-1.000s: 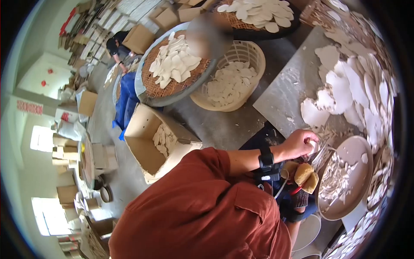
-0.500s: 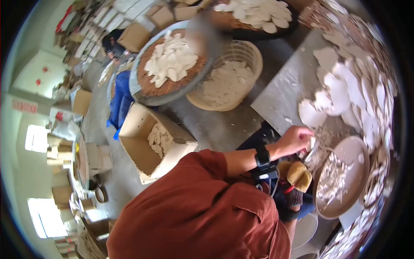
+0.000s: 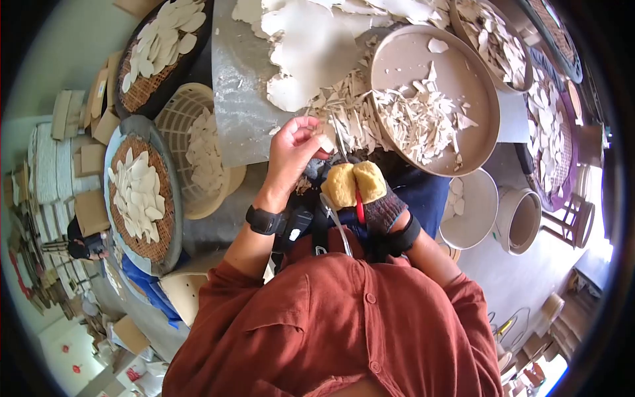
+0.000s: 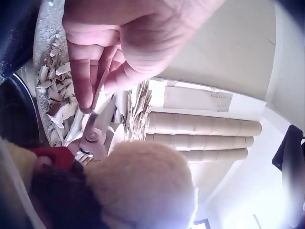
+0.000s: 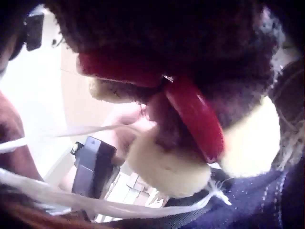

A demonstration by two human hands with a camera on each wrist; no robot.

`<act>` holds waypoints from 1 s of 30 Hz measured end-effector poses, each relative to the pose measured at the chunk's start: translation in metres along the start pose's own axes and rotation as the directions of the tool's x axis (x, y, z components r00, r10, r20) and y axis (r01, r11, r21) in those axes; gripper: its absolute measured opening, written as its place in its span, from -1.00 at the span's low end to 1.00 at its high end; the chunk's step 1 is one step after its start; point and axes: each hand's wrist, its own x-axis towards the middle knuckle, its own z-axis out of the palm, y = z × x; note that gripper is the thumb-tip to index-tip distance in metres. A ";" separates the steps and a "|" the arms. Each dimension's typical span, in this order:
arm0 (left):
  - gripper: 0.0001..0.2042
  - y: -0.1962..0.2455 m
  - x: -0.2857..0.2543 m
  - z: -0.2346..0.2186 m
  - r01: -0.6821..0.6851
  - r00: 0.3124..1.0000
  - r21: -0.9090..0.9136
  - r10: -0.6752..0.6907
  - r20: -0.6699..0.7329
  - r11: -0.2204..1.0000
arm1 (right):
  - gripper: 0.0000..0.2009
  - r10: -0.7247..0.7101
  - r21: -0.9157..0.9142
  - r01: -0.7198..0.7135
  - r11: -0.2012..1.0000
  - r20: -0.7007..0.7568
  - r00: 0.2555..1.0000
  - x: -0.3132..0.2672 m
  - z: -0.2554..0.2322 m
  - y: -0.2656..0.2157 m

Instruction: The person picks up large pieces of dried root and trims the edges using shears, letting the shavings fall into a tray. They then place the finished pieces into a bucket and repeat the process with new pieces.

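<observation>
My bare left hand (image 3: 291, 155) pinches a thin, pale, flat piece (image 3: 324, 143) between thumb and fingers. In the left wrist view, the piece stands edge-on at the blades of a pair of scissors (image 4: 92, 137). My right hand (image 3: 385, 212), in a dark knit glove, grips the scissors by their red handles (image 5: 196, 119). Yellow sponge pads (image 3: 340, 185) sit around the handles and cover part of the right fingers. A whitish plastic strip (image 5: 95, 205) hangs near the pads. Both hands are close together above my lap.
A round tray (image 3: 479, 132) of pale offcuts stands ahead to the right. Large pale sheets (image 3: 317, 53) lie on a grey board (image 3: 238, 126). Left of me are a plastic basket (image 3: 198, 208) and a woven tray (image 3: 170, 231); white buckets (image 3: 486, 221) stand at right.
The head view has swung round from the left side to the work in front. The left hand still holds a pale piece beside the scissors, and the right forearm now shows fully.
</observation>
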 end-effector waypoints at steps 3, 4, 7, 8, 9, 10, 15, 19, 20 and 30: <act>-0.69 -0.001 0.000 0.005 -0.044 0.997 -0.068 0.039 -0.072 0.997 | -0.67 0.015 0.090 -0.009 0.996 -0.061 0.998 0.004 -0.005 -0.005; -0.70 -0.003 0.000 0.008 -0.077 0.991 -0.102 0.065 -0.114 0.992 | -0.67 0.038 0.099 -0.030 0.995 -0.078 0.996 0.005 -0.001 -0.004; -0.76 -0.013 0.005 0.015 -0.115 0.966 -0.125 0.082 -0.244 0.986 | -0.68 0.098 0.073 -0.090 0.993 -0.105 0.990 0.003 0.005 -0.005; -0.77 -0.018 0.006 0.015 -0.109 0.962 -0.137 0.070 -0.265 0.985 | -0.68 0.127 0.072 -0.121 0.990 -0.079 0.989 0.003 0.004 -0.006; -0.78 -0.017 0.007 0.014 -0.092 0.964 -0.138 0.053 -0.261 0.986 | -0.67 0.156 0.070 -0.152 0.986 -0.052 0.986 0.003 0.003 -0.006; -0.78 -0.016 0.007 0.015 -0.078 0.966 -0.147 0.039 -0.257 0.986 | -0.67 0.183 0.069 -0.181 0.981 -0.024 0.983 0.002 0.003 -0.007; -0.80 -0.013 0.006 0.011 -0.059 0.973 -0.164 0.020 -0.229 0.985 | -0.74 0.223 0.287 -0.190 0.939 -0.085 0.971 0.000 0.009 -0.005; -0.86 -0.007 0.006 0.008 -0.039 0.988 -0.091 0.025 -0.150 0.995 | -0.73 0.153 0.256 -0.134 0.957 -0.052 0.987 -0.003 0.010 0.001; -0.87 -0.004 0.006 0.008 -0.025 0.991 -0.070 0.016 -0.130 0.997 | -0.72 0.178 0.328 -0.163 0.931 -0.016 0.984 -0.002 0.010 0.000; -0.83 0.011 0.002 -0.041 -0.054 0.988 0.008 0.054 -0.148 0.999 | -0.88 0.396 0.594 -0.371 0.714 0.095 0.913 -0.013 0.012 -0.002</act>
